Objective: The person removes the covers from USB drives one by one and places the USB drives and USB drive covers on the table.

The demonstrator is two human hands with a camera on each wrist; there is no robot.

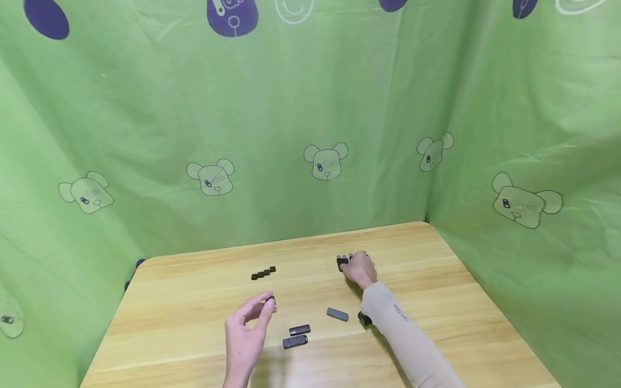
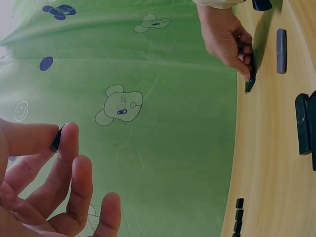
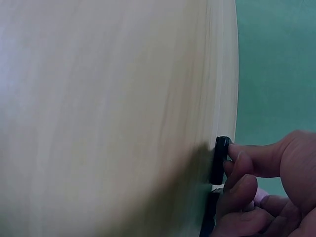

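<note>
My left hand (image 1: 246,333) is raised above the table, pinching a small black USB stick cap (image 2: 57,140) between thumb and forefinger. At the far right side, my right hand (image 1: 361,269) reaches down to a row of uncapped USB sticks (image 1: 340,264), whose metal plugs point to the back. In the right wrist view its thumb and curled fingers grip a black USB stick (image 3: 220,160) at the tabletop; another dark stick (image 3: 209,213) lies close beside it, partly covered by the fingers. Several small black caps (image 1: 260,275) form a slanting row at the back left.
Two dark capped USB sticks (image 1: 295,341) lie near the middle front, with a grey one (image 1: 337,314) to their right. A black object (image 1: 364,319) is partly hidden by the right sleeve. Green printed curtains (image 1: 271,215) stand behind and beside the wooden table (image 1: 194,307).
</note>
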